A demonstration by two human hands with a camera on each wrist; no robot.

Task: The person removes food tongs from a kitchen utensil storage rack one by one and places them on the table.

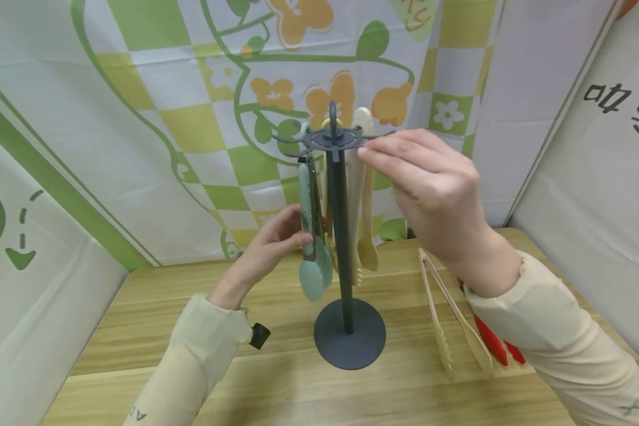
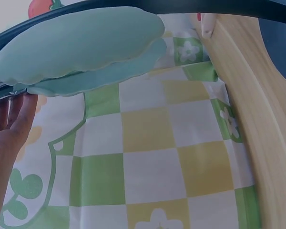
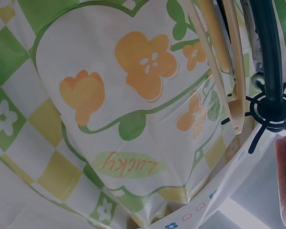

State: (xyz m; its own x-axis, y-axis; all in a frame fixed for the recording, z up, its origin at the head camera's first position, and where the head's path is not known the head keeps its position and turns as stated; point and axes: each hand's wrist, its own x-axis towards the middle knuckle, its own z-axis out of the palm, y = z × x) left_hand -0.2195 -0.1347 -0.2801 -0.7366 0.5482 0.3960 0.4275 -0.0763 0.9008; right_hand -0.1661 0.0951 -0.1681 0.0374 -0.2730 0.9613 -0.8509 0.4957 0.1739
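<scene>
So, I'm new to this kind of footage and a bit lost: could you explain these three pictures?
There's no machine, just a person's bare hands. The large picture comes from a head camera looking down; the smaller two come from wrist cameras, one per arm. The left hand holds mint tongs beside a black stand. The right hand is at the stand's top; whether it pinches is unclear. More utensils hang there. On the wooden table lie beige tongs and something red, partly hidden by a sleeve.
</scene>
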